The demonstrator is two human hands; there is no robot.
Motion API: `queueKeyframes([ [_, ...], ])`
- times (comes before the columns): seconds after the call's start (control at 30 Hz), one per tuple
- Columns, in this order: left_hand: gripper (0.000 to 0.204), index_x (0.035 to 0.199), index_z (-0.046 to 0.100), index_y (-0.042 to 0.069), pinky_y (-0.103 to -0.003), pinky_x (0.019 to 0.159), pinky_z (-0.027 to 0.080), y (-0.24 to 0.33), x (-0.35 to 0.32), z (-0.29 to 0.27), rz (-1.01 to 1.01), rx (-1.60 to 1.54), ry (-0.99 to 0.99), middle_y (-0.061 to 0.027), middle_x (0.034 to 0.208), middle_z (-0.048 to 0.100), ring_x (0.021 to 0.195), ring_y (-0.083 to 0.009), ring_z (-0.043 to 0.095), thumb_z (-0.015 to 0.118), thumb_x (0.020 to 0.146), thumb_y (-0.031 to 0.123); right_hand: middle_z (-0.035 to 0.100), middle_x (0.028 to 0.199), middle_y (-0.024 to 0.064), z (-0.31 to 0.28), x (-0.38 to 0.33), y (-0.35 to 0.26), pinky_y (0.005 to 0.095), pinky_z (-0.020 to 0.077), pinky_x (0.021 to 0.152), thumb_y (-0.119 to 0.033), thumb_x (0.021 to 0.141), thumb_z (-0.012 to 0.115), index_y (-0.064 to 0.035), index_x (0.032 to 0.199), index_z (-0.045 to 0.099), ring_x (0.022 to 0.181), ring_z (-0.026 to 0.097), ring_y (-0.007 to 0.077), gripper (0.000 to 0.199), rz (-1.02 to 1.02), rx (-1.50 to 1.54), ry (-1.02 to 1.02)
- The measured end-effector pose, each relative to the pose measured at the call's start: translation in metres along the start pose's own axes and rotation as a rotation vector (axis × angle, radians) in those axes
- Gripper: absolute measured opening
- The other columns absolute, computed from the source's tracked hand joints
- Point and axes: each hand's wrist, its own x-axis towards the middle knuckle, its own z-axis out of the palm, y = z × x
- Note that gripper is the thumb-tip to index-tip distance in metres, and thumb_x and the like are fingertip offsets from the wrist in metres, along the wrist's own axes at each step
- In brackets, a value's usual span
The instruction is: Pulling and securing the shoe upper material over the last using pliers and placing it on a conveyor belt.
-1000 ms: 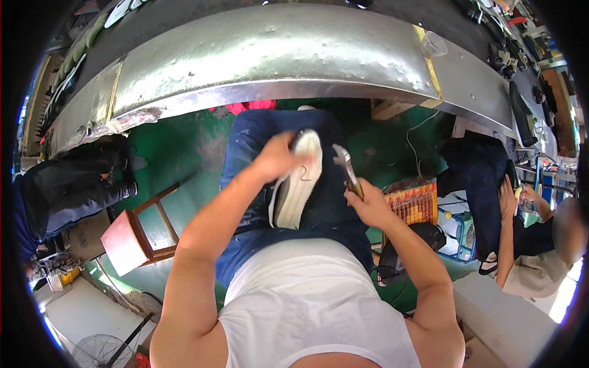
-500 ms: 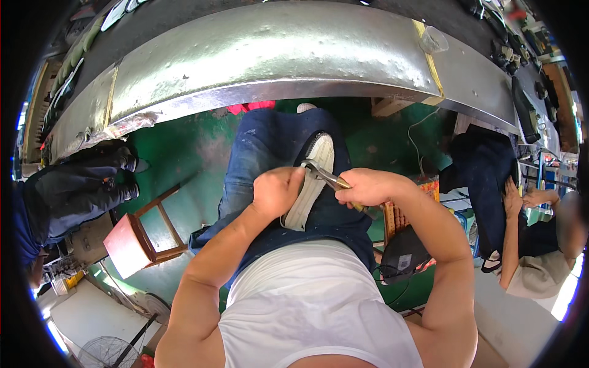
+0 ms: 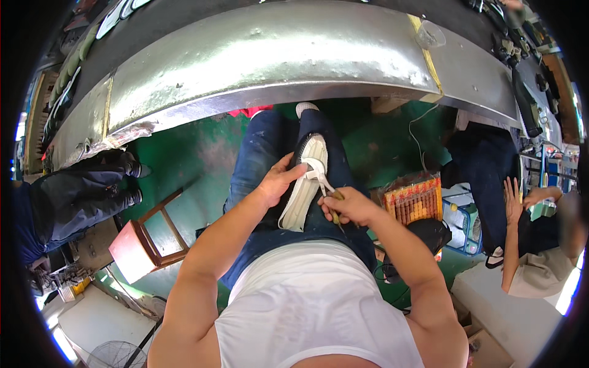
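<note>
A shoe point(image 3: 304, 184) with a white sole and dark upper lies sole-up on my lap, over my blue jeans point(image 3: 261, 144). My left hand point(image 3: 277, 182) grips its left side and holds it steady. My right hand point(image 3: 350, 207) is closed around pliers point(image 3: 328, 191) with a yellowish handle, whose metal jaws touch the right edge of the sole near the toe.
A long metal-topped conveyor bench point(image 3: 276, 55) curves across the top. A red stool with a wooden frame point(image 3: 144, 242) stands at my left on the green floor. One person in dark trousers point(image 3: 80, 190) sits left, another point(image 3: 540, 245) right. A basket of yellow-orange items point(image 3: 414, 199) sits beside my right knee.
My right hand came in from the right with the pliers and set them on the sole's edge. My left hand slid from the toe down to the shoe's side.
</note>
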Motion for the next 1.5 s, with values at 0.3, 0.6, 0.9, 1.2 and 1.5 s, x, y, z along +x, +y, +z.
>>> queueKeyframes([
  [0.3,0.069,0.139,0.043,-0.003,-0.035,0.092,0.051,0.009,0.004,0.022,-0.052,0.339,0.141,-0.0171,0.118,0.063,0.107,-0.0239,0.063,0.074,0.084,0.024,0.066,0.079,0.0139,-0.010,-0.030,-0.052,0.0385,0.0514,0.062,-0.033,0.100,0.053,0.0022,0.096,0.057,0.077,0.069,0.0254,0.036,-0.356,-0.705,0.323],
  [0.6,0.091,0.150,0.027,0.001,-0.050,0.100,0.044,0.022,0.022,-0.010,-0.279,0.342,-0.039,-0.0187,0.138,0.052,0.122,-0.0291,0.055,0.079,0.082,0.033,0.068,0.085,0.0209,-0.001,-0.051,-0.046,0.0442,0.0522,0.075,-0.020,0.091,0.060,0.0042,0.094,0.061,0.083,0.066,0.0390,0.024,-0.072,-0.936,0.153],
  [0.9,0.077,0.138,0.035,-0.009,-0.037,0.099,0.048,0.004,0.025,-0.010,-0.118,0.312,-0.012,-0.0193,0.127,0.059,0.118,-0.0264,0.058,0.076,0.086,0.030,0.065,0.093,0.0189,0.029,-0.028,-0.013,0.0456,0.0525,0.074,-0.018,0.089,0.063,0.0024,0.107,0.057,0.084,0.065,0.0384,0.028,-0.365,-1.384,0.293],
  [1.2,0.096,0.156,0.006,0.001,-0.034,0.114,0.031,-0.003,-0.019,-0.009,-0.060,0.582,-0.206,-0.0188,0.149,0.039,0.136,-0.0237,0.039,0.071,0.091,0.027,0.064,0.090,0.0199,0.017,-0.052,0.023,0.0479,0.0515,0.073,-0.019,0.091,0.061,-0.0006,0.102,0.059,0.081,0.065,0.0384,0.022,-0.294,-1.175,0.313],
  [1.5,0.097,0.157,0.008,0.008,-0.035,0.113,0.032,-0.044,-0.016,-0.003,0.178,0.467,0.010,-0.0196,0.147,0.041,0.136,-0.0277,0.040,0.073,0.087,0.020,0.063,0.086,0.0193,0.040,-0.060,0.023,0.0457,0.0532,0.074,-0.014,0.089,0.058,-0.0013,0.092,0.057,0.080,0.065,0.0382,0.013,-0.396,-1.431,0.348],
])
